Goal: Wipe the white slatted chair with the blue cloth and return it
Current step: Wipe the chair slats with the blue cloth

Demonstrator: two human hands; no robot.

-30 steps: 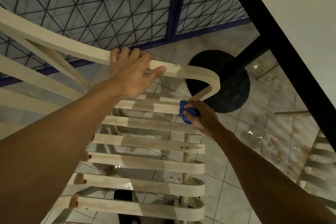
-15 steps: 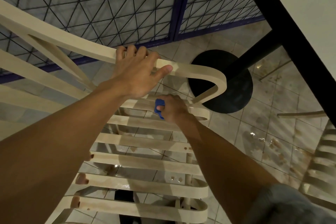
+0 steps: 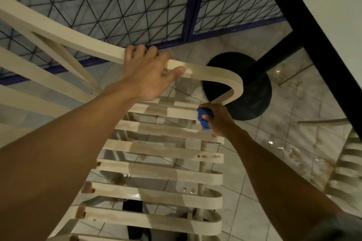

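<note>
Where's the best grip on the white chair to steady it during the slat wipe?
Probably the curved top rail of the white slatted chair, taken from above: it is a flat, narrow band fingers can wrap, clear of the slats. The left hand holds it that way, near the bend.

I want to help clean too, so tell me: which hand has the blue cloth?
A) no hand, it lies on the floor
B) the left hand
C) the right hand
C: the right hand grips the cloth against the end of a slat, while the left hand holds the top rail of the chair.
</note>
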